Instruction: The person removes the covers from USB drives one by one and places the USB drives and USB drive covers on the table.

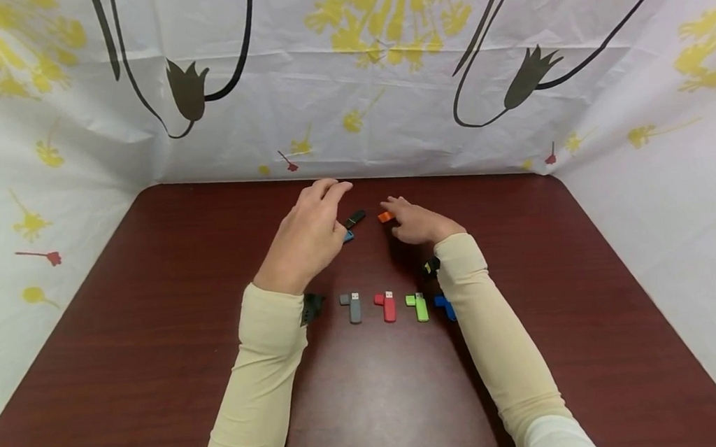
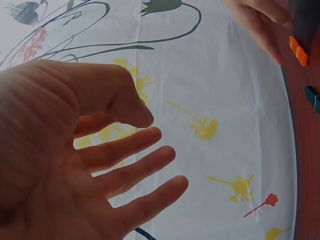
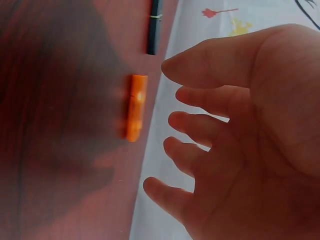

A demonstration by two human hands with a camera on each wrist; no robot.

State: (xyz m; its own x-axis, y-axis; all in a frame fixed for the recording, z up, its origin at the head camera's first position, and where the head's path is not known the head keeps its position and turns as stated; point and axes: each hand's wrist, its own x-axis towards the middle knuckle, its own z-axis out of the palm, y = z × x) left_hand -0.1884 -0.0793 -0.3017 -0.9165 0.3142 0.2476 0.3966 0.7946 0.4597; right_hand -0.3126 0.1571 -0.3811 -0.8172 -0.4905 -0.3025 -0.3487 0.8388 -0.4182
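Note:
My right hand hovers beside an orange USB stick near the back of the table, holding nothing. In the right wrist view its fingers are loosely bent and apart from the orange stick. My left hand is raised over the table with its fingers extended, and nothing lies in its palm. Just to its right in the head view are a black USB stick and a light blue one, the latter partly hidden by the hand. The left wrist view shows the orange stick too, near the right hand.
Nearer the front, a row holds grey, red, green and blue USB sticks, their covers swung sideways. My right sleeve partly covers the blue one. A patterned white sheet stands behind the dark red table.

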